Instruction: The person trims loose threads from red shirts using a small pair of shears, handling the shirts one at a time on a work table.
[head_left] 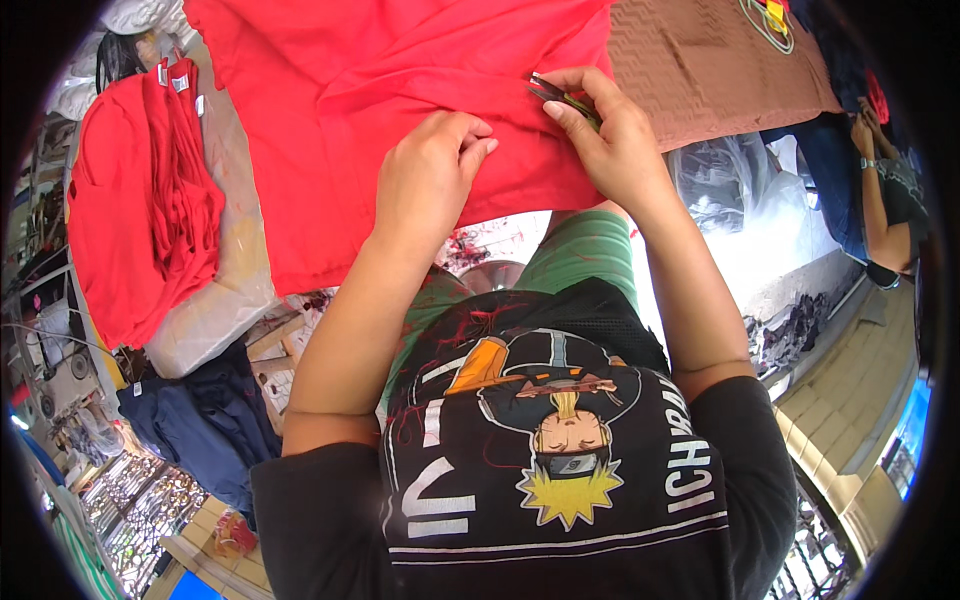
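Observation:
A large red cloth garment [330,150] is spread over the work surface in front of me and hangs over its near edge toward my lap. My right hand [618,135] is closed around small dark thread snips [565,98], whose tips point left above the cloth. To the left of it, my left hand [425,175] rests over the red cloth, thumb and forefinger pressed together; what they pinch, if anything, does not show. Folds in the cloth run between the two hands.
A stack of red garments [145,200] lies at the left on plastic-wrapped goods [190,325], with dark blue cloth [205,420] below. Brown patterned fabric [715,70] covers the surface at right. Clear plastic bags [725,185] sit under it. Another person's arm [880,210] is at far right.

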